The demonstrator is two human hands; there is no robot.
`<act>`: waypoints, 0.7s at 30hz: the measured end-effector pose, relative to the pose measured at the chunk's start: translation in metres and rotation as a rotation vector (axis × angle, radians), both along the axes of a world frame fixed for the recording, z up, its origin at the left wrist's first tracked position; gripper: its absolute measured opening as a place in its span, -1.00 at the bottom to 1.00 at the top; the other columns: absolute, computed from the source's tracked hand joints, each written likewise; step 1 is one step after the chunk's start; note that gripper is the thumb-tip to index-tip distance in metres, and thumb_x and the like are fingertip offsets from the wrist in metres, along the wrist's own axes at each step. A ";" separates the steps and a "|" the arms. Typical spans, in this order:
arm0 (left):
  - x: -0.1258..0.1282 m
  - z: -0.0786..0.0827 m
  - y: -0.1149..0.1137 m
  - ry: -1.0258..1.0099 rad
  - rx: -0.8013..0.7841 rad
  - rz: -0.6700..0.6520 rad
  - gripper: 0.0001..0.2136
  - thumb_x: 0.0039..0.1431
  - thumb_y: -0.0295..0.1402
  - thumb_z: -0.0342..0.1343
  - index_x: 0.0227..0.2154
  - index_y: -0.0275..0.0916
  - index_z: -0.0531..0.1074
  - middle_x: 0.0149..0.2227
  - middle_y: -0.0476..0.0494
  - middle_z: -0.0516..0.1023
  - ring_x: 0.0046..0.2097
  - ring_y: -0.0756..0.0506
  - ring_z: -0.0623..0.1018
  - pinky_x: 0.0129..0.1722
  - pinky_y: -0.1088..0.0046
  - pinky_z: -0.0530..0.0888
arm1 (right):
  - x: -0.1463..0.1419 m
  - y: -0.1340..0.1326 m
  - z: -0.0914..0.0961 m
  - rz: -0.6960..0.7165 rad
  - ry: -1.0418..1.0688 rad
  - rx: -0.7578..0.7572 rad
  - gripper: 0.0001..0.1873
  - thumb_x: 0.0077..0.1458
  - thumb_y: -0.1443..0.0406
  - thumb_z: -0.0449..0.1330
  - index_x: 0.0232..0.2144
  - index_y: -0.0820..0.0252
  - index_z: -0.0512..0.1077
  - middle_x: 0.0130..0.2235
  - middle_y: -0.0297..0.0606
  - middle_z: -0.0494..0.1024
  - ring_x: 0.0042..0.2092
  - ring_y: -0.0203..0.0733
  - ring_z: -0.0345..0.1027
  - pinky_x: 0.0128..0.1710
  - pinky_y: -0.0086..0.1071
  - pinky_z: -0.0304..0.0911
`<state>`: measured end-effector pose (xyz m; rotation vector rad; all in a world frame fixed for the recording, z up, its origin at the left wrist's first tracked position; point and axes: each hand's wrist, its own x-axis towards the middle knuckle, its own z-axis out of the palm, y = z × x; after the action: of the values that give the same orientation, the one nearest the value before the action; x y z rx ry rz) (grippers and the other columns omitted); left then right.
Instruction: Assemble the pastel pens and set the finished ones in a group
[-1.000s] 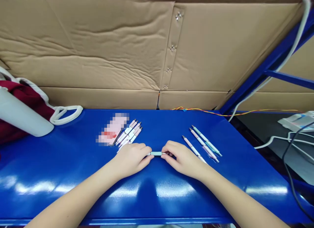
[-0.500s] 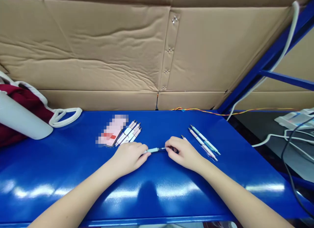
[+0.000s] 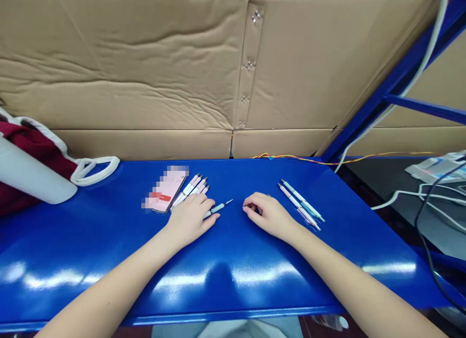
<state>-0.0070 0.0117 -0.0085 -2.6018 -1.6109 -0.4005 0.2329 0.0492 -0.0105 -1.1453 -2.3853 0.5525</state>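
On the blue tabletop [image 3: 109,245], the left hand [image 3: 189,219] grips a mint-green pen [image 3: 217,209], its tip held clear, while the empty right hand [image 3: 265,214] rests loosely beside a group of pens [image 3: 300,205].

A gap is left between the left hand [image 3: 191,220] and the right hand [image 3: 267,214], and a pen [image 3: 217,209] juts into it. Leftward passage is obstructed by a pen bundle [image 3: 189,190] and a blurred packet [image 3: 164,188]; rightward passage by a pen group [image 3: 300,202]. Further left, a bottle [image 3: 32,170] and a bag [image 3: 36,156] stand in the way. Reach beyond the table [image 3: 233,279] is barred by a cardboard wall [image 3: 145,85].
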 end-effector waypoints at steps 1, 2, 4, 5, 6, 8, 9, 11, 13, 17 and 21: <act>0.003 0.000 0.000 -0.014 0.027 -0.017 -0.72 0.23 -0.15 -0.01 -0.20 -0.23 0.44 -0.24 -0.16 0.47 -0.17 -0.15 0.46 -0.24 0.35 0.40 | -0.003 -0.002 -0.001 0.022 0.023 -0.005 -0.87 0.15 0.33 0.08 -0.32 0.19 0.43 -0.37 -0.28 0.44 -0.34 -0.26 0.31 -0.29 -0.38 0.20; 0.006 0.000 0.000 -0.025 0.050 -0.043 -0.71 0.24 -0.14 -0.01 -0.18 -0.22 0.43 -0.22 -0.16 0.47 -0.17 -0.15 0.45 -0.22 0.34 0.40 | -0.006 -0.004 -0.002 0.049 0.051 -0.014 -0.87 0.16 0.31 0.09 -0.31 0.19 0.44 -0.37 -0.28 0.45 -0.33 -0.26 0.32 -0.29 -0.38 0.21; 0.013 -0.002 -0.001 -0.045 0.085 -0.106 -0.73 0.26 -0.17 -0.04 -0.14 -0.21 0.42 -0.21 -0.14 0.47 -0.18 -0.13 0.44 -0.21 0.35 0.39 | -0.011 -0.009 -0.003 0.097 0.110 -0.055 -0.86 0.17 0.29 0.11 -0.30 0.18 0.46 -0.38 -0.29 0.46 -0.32 -0.26 0.34 -0.29 -0.40 0.22; 0.016 -0.003 -0.002 -0.050 0.098 -0.135 -0.75 0.28 -0.21 -0.07 -0.14 -0.19 0.43 -0.21 -0.13 0.47 -0.19 -0.11 0.44 -0.21 0.36 0.39 | -0.013 -0.010 -0.004 0.117 0.138 -0.077 -0.86 0.17 0.28 0.12 -0.31 0.18 0.47 -0.37 -0.29 0.48 -0.32 -0.27 0.35 -0.29 -0.41 0.23; 0.019 -0.004 -0.003 -0.051 0.109 -0.161 -0.76 0.30 -0.24 -0.09 -0.15 -0.18 0.43 -0.22 -0.12 0.47 -0.20 -0.10 0.44 -0.22 0.37 0.38 | -0.015 -0.012 -0.004 0.129 0.159 -0.096 -0.86 0.17 0.28 0.13 -0.32 0.17 0.48 -0.37 -0.29 0.49 -0.32 -0.27 0.36 -0.29 -0.42 0.23; 0.023 -0.007 -0.004 -0.050 0.129 -0.195 -0.76 0.32 -0.29 -0.13 -0.20 -0.18 0.45 -0.24 -0.11 0.48 -0.23 -0.09 0.43 -0.25 0.39 0.37 | -0.018 -0.013 -0.005 0.131 0.173 -0.113 -0.85 0.17 0.28 0.13 -0.34 0.17 0.50 -0.36 -0.30 0.51 -0.32 -0.28 0.37 -0.28 -0.43 0.24; 0.025 -0.008 -0.004 -0.050 0.137 -0.207 -0.75 0.32 -0.30 -0.14 -0.22 -0.19 0.45 -0.25 -0.11 0.48 -0.23 -0.09 0.43 -0.26 0.39 0.37 | -0.018 -0.013 -0.005 0.126 0.165 -0.113 -0.85 0.17 0.28 0.14 -0.34 0.18 0.50 -0.36 -0.29 0.52 -0.31 -0.27 0.38 -0.28 -0.43 0.24; 0.026 -0.010 -0.005 -0.049 0.152 -0.222 -0.75 0.32 -0.31 -0.14 -0.25 -0.21 0.45 -0.27 -0.12 0.47 -0.25 -0.09 0.42 -0.27 0.40 0.36 | -0.018 -0.014 -0.004 0.120 0.133 -0.104 -0.86 0.16 0.28 0.15 -0.34 0.19 0.51 -0.35 -0.28 0.53 -0.30 -0.25 0.39 -0.26 -0.42 0.24; 0.025 -0.010 -0.006 -0.037 0.159 -0.236 -0.74 0.32 -0.34 -0.14 -0.28 -0.23 0.45 -0.29 -0.12 0.47 -0.27 -0.08 0.41 -0.29 0.39 0.35 | -0.018 -0.014 -0.004 0.124 0.096 -0.089 -0.86 0.16 0.28 0.15 -0.34 0.18 0.50 -0.33 -0.27 0.54 -0.29 -0.24 0.39 -0.26 -0.41 0.25; 0.024 -0.009 -0.007 -0.017 0.161 -0.222 -0.75 0.31 -0.35 -0.13 -0.31 -0.24 0.46 -0.33 -0.12 0.46 -0.30 -0.09 0.38 -0.31 0.38 0.35 | -0.011 -0.011 -0.003 0.091 -0.005 -0.022 -0.88 0.16 0.29 0.15 -0.32 0.18 0.48 -0.32 -0.26 0.52 -0.28 -0.23 0.39 -0.25 -0.39 0.25; 0.023 -0.009 -0.006 -0.006 0.137 -0.158 -0.76 0.29 -0.34 -0.09 -0.32 -0.23 0.48 -0.33 -0.13 0.46 -0.28 -0.10 0.38 -0.29 0.38 0.35 | -0.001 -0.006 -0.001 0.012 -0.141 0.064 -0.87 0.16 0.30 0.13 -0.27 0.14 0.48 -0.27 -0.27 0.50 -0.21 -0.20 0.39 -0.12 -0.28 0.23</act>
<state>0.0158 0.0061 -0.0179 -2.6335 -1.3317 -0.5092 0.2314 0.0431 -0.0118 -1.1785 -2.5109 0.4078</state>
